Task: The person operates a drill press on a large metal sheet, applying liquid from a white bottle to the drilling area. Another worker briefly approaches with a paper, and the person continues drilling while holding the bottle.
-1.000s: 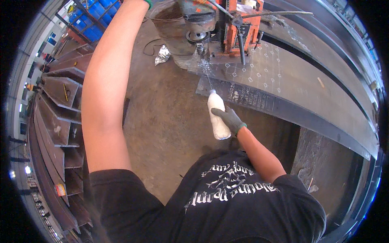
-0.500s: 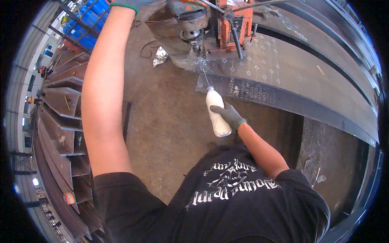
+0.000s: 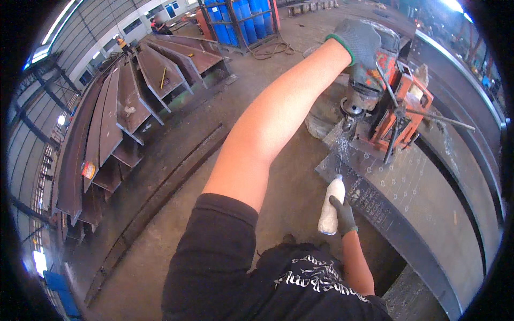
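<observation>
My left hand (image 3: 360,41), in a grey glove with a green cuff, is closed over the top of a magnetic drill (image 3: 369,85); some fingers are hidden. The drill's orange stand (image 3: 395,125) sits on a steel beam (image 3: 455,235) with rows of chalked circles. Bright metal chips lie around the cutter (image 3: 349,124) near the beam's end. Lower down, my gloved right hand (image 3: 345,215) grips a clear squeeze bottle (image 3: 331,206) of whitish fluid. Its nozzle points up at the cutter, and a thin stream runs between them.
Long steel beams (image 3: 110,112) lie in a row at the left, with a small red-and-yellow can (image 3: 88,170) on one. Blue cylinders (image 3: 251,21) stand in a rack at the back, near a coiled hose (image 3: 270,51). People (image 3: 124,45) are far off.
The view has swung left and up, so the drill and bottle appear further right and lower. My left hand stays on the drill; my right still holds the bottle with its stream at the cutter.
</observation>
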Action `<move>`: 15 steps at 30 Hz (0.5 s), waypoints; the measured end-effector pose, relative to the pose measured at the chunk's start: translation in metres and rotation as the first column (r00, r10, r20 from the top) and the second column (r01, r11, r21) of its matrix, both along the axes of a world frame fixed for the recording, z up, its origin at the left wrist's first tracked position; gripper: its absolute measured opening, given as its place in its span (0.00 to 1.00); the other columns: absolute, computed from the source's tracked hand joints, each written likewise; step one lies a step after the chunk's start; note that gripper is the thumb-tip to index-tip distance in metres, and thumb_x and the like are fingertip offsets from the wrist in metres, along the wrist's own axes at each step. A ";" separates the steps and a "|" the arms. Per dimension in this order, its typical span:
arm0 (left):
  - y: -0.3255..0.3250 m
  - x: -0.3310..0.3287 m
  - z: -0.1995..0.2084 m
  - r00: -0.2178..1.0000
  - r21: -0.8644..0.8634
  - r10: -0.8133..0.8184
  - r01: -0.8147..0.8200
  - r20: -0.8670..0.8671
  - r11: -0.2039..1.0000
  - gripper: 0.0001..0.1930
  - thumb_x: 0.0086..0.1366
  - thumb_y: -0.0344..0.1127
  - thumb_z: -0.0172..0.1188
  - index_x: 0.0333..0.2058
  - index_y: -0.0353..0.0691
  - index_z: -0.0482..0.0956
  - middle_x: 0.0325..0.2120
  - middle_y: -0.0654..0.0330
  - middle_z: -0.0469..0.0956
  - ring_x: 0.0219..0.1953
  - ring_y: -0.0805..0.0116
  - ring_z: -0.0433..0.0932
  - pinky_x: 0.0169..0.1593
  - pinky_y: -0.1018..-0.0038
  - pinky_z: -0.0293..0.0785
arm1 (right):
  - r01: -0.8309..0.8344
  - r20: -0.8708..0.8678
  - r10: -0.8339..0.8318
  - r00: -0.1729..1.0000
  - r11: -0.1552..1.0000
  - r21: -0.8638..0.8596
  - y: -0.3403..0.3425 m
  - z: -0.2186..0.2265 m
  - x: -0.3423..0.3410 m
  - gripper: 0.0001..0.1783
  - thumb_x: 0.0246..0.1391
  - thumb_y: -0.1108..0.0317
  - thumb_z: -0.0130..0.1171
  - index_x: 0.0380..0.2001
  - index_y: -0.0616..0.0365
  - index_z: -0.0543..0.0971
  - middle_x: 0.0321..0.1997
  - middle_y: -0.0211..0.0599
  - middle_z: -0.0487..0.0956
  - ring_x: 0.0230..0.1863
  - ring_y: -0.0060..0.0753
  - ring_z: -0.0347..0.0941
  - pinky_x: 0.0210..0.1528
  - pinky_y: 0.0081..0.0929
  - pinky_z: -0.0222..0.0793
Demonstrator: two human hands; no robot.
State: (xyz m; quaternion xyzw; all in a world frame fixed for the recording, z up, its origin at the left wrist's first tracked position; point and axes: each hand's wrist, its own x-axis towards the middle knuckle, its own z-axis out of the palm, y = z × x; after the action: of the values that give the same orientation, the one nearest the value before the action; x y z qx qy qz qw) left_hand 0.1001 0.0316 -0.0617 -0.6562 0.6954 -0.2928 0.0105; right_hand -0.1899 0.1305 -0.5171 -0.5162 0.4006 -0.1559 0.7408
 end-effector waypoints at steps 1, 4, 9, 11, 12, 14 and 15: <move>-0.001 0.000 0.001 0.999 0.010 0.028 -0.028 -0.024 1.000 0.27 0.58 0.61 0.66 0.44 0.45 0.93 0.44 0.50 0.90 0.47 0.50 0.89 0.53 0.53 0.83 | 0.005 0.006 -0.005 1.000 1.000 -0.020 -0.004 -0.007 -0.001 0.41 0.61 0.53 0.72 0.70 0.65 0.72 0.61 0.47 0.82 0.56 0.42 0.82 0.58 0.42 0.81; -0.001 0.010 -0.002 0.995 -0.060 0.047 -0.052 -0.084 0.997 0.28 0.58 0.63 0.66 0.40 0.42 0.93 0.40 0.47 0.90 0.44 0.47 0.89 0.51 0.52 0.84 | -0.013 0.106 0.003 0.994 0.996 0.090 0.004 0.018 0.002 0.42 0.62 0.55 0.73 0.72 0.65 0.70 0.62 0.46 0.81 0.55 0.43 0.82 0.57 0.44 0.82; -0.022 0.002 0.000 0.959 -0.091 0.171 -0.195 -0.225 0.977 0.28 0.60 0.60 0.64 0.44 0.41 0.93 0.44 0.43 0.89 0.46 0.45 0.89 0.53 0.53 0.84 | -0.079 0.210 0.028 0.977 0.968 0.237 0.002 0.034 -0.005 0.42 0.63 0.57 0.72 0.73 0.63 0.67 0.60 0.45 0.80 0.54 0.43 0.82 0.55 0.43 0.82; -0.026 0.004 0.002 0.936 -0.070 0.205 -0.233 -0.286 0.970 0.28 0.60 0.58 0.64 0.46 0.41 0.92 0.47 0.43 0.89 0.48 0.45 0.89 0.54 0.53 0.84 | -0.054 0.218 0.008 0.976 0.977 0.205 -0.002 0.018 -0.003 0.38 0.65 0.58 0.70 0.71 0.61 0.67 0.53 0.46 0.81 0.46 0.45 0.84 0.48 0.45 0.85; -0.030 -0.001 0.003 0.924 -0.057 0.212 -0.242 -0.317 0.969 0.28 0.60 0.57 0.64 0.47 0.42 0.92 0.48 0.42 0.88 0.49 0.44 0.89 0.55 0.53 0.83 | -0.030 0.220 -0.012 0.975 0.981 0.190 -0.005 0.012 -0.007 0.36 0.66 0.59 0.69 0.71 0.60 0.67 0.49 0.47 0.82 0.42 0.45 0.84 0.44 0.46 0.86; -0.032 -0.011 0.014 0.916 -0.014 0.257 -0.275 -0.309 0.961 0.29 0.60 0.59 0.64 0.48 0.42 0.92 0.49 0.43 0.88 0.50 0.45 0.88 0.57 0.53 0.83 | -0.033 0.208 0.001 0.978 0.988 0.151 -0.011 0.010 -0.014 0.37 0.66 0.59 0.69 0.71 0.61 0.66 0.49 0.47 0.82 0.41 0.46 0.85 0.43 0.46 0.86; -0.027 -0.017 0.015 0.910 0.017 0.282 -0.290 -0.304 0.957 0.30 0.59 0.59 0.65 0.49 0.42 0.92 0.49 0.43 0.88 0.51 0.45 0.88 0.57 0.53 0.82 | -0.034 0.198 0.005 0.980 0.990 0.141 -0.006 0.017 -0.017 0.37 0.66 0.59 0.69 0.71 0.61 0.66 0.49 0.46 0.82 0.41 0.46 0.85 0.43 0.46 0.86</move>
State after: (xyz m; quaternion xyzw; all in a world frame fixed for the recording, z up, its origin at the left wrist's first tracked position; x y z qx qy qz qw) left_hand 0.0834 0.0046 -0.0467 -0.7881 0.5809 -0.1936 -0.0630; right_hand -0.2064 0.1246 -0.4997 -0.4476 0.3305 -0.1697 0.8134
